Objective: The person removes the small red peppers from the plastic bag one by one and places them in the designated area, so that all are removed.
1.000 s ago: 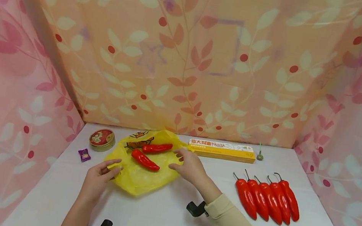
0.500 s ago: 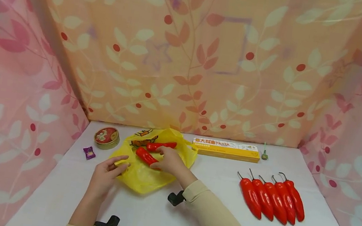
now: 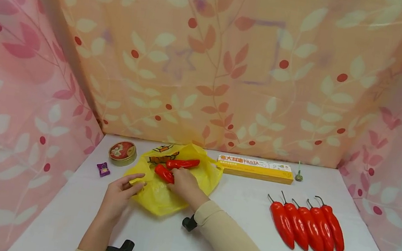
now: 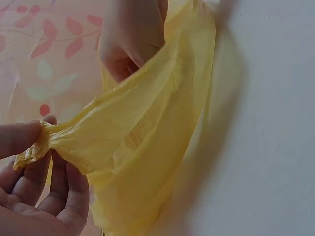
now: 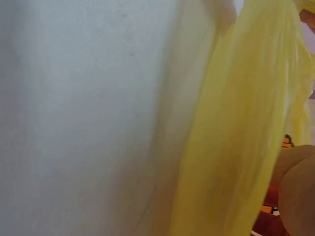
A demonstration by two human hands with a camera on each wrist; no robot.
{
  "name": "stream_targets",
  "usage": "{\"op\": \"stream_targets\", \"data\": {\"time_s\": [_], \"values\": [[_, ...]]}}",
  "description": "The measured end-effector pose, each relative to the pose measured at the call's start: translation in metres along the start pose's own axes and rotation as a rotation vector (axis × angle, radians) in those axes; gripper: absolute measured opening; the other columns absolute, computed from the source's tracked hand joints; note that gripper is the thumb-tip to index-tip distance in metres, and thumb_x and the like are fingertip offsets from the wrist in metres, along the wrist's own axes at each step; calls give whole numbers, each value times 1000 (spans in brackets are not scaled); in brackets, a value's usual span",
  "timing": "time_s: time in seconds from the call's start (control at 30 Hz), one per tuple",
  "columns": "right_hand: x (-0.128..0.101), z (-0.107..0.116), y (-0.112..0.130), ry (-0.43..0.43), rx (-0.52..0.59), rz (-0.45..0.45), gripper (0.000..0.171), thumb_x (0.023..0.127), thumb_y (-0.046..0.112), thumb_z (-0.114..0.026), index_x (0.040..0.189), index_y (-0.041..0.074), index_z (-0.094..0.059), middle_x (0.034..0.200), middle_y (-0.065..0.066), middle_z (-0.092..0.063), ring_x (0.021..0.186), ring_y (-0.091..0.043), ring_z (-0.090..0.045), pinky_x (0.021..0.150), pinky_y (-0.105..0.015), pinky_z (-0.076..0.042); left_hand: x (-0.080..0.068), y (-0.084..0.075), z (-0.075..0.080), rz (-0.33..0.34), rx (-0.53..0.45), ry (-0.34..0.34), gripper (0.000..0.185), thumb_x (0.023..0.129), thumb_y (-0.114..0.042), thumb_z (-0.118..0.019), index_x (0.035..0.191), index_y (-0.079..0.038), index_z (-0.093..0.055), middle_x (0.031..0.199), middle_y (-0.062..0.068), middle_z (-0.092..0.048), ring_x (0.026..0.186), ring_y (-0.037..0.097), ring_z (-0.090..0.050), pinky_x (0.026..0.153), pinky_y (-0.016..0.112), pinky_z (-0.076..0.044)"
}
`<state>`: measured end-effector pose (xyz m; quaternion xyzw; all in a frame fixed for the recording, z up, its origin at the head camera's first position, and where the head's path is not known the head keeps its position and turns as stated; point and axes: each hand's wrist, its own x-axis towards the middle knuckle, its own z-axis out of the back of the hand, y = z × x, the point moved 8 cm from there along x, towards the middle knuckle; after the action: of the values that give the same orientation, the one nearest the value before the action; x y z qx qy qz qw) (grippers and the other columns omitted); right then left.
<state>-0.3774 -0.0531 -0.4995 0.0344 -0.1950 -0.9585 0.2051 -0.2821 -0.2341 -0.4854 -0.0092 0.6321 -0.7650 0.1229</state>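
The yellow bag lies on the white table at its back left, with two red peppers resting on it. The left hand pinches the bag's gathered edge between thumb and fingers, while the right hand lies with fingers curled over the nearer pepper. Five more peppers lie in a row well to the right, a pasta box behind, a tin and a candy to the left

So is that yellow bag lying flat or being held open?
Held open: the left hand pinches the yellow bag at its edge, lifting it off the table.
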Motion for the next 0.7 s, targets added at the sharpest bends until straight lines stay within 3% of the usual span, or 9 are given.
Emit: {"op": "stream_targets", "data": {"time_s": [0.17, 0.37, 0.47, 0.7], "values": [[-12, 12, -3, -9, 32, 10, 20, 92, 26, -74, 102, 10, -67, 85, -1, -61, 79, -19, -54, 74, -28, -49, -1, 1, 0, 14, 15, 0, 40, 97, -27, -70, 135, -17, -65, 134, 10, -61, 106, 14, -61, 85, 13, -52], [-41, 30, -12, 44, 204, -21, 21, 96, 23, -68, 109, 7, -67, 86, 0, -62, 75, -17, -56, 70, -28, -48, -1, 4, 3, 20, 21, 8, 41, 97, -29, -69, 136, -17, -64, 133, 10, -61, 104, 14, -60, 84, 13, -52], [-56, 35, -20, 60, 266, -19, 20, 99, 23, -64, 112, 8, -67, 88, 0, -63, 76, -17, -57, 75, -31, -50, 1, 4, 4, 6, 25, 9, 41, 97, -29, -69, 136, -16, -64, 126, 11, -65, 100, 13, -62, 84, 15, -53], [-90, 46, -43, 53, 376, -36, 38, 106, 24, -53, 140, 8, -53, 117, -4, -64, 97, -20, -57, 96, -44, -52, 0, 6, 5, 16, 15, 18, 43, 97, -29, -69, 138, -15, -62, 125, 9, -65, 102, 13, -62, 86, 15, -53]]}}
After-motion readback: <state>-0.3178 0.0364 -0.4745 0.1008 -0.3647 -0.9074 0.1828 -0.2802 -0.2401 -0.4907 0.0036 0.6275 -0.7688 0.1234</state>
